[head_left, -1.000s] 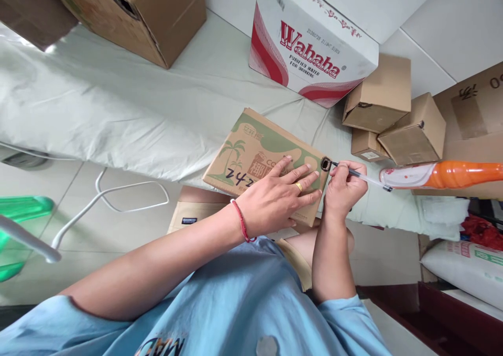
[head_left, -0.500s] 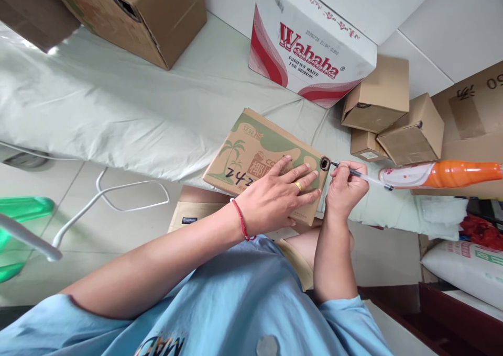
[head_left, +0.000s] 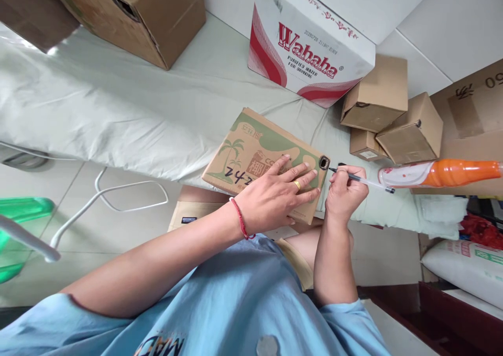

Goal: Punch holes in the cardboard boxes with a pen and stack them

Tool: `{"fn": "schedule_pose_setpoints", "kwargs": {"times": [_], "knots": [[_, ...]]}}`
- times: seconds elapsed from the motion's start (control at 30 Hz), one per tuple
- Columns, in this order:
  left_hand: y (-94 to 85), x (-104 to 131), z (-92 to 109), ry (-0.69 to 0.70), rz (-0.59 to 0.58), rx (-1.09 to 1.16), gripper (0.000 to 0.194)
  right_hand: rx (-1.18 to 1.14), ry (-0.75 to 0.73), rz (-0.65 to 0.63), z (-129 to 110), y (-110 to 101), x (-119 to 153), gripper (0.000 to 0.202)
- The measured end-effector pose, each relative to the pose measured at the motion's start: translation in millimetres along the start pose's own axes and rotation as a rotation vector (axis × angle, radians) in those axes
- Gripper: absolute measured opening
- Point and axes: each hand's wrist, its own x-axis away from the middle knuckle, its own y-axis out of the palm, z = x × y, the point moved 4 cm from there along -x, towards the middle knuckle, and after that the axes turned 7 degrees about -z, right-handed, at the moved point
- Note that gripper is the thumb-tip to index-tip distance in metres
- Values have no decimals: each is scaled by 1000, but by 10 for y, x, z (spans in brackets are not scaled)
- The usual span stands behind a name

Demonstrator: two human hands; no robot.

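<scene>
A flat brown and green cardboard box with a palm tree print and handwritten digits lies on a pale cloth surface. My left hand rests on its top, fingers spread, wearing a ring and a red bracelet. Just beyond the box's right end, my right hand is closed around a pen. The pen's dark tip points left at the dark-rimmed hole near the box's corner, a small gap away from it.
Behind stands a white and red Wahaha carton. Small brown boxes and an orange-ended bottle are at the right. A large brown box stands back left; a green plastic item is far left.
The pen in my right hand has tilted a little, its tip lower and its rear end slightly lower. My left hand stays spread on the box.
</scene>
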Motion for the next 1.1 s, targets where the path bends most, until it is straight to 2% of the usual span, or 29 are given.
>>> {"fn": "schedule_pose_setpoints", "kwargs": {"times": [0.33, 0.47, 0.57, 0.67, 0.73, 0.8, 0.87, 0.9, 1.0, 1.1], "knots": [[11, 5, 0, 11, 42, 1, 88, -43, -23, -80, -50, 87, 87, 11], [-1, 11, 2, -1, 23, 12, 88, -153, 41, -84, -38, 120, 56, 18], [-7, 17, 0, -10, 6, 30, 87, -334, 111, -5, 71, 25, -42, 31], [-5, 15, -7, -18, 0, 42, 87, -409, 232, 5, 347, -126, -132, 46], [0, 6, -13, -26, -10, 44, 88, -299, 398, -165, 613, -166, -122, 54], [1, -4, -18, -35, -13, 42, 88, -118, 541, -409, 876, -160, -33, 59], [0, -12, -20, -42, -7, 41, 87, 14, 589, -571, 1075, -148, 77, 60], [1, -14, -20, -43, -3, 40, 87, 46, 580, -589, 1142, -150, 116, 59], [15, -10, -21, -45, 3, 36, 87, 144, 511, -484, 1249, -223, 147, 58], [23, 5, -27, -52, -5, 33, 89, 278, 431, -264, 1288, -416, 115, 64]]}}
